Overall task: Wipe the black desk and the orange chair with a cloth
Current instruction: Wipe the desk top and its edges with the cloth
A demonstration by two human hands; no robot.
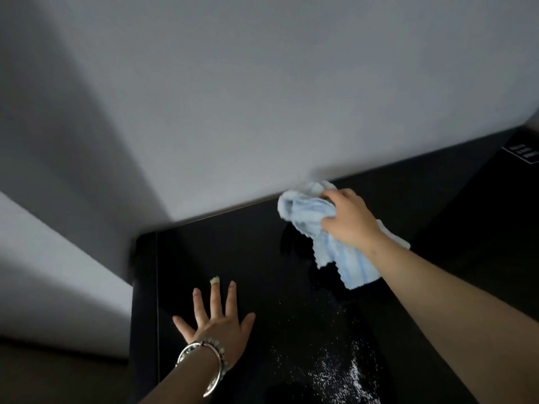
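Observation:
The black desk (262, 258) fills the lower half of the view, its far edge against a grey wall. My right hand (348, 218) grips a crumpled light blue cloth (326, 243) near the desk's far edge; the cloth's tail hangs down toward me over the surface. My left hand (217, 319) lies flat on the desk near its left end, fingers spread, with a plaster on the middle fingertip and bracelets on the wrist. White specks or droplets (344, 371) are scattered on the desk near me. The orange chair is out of view.
A grey wall (262, 97) stands right behind the desk and meets a side wall (43, 141) at the left. A small panel with buttons (523, 151) sits on the desk at the far right. Left of the desk's end is a gap down to the floor.

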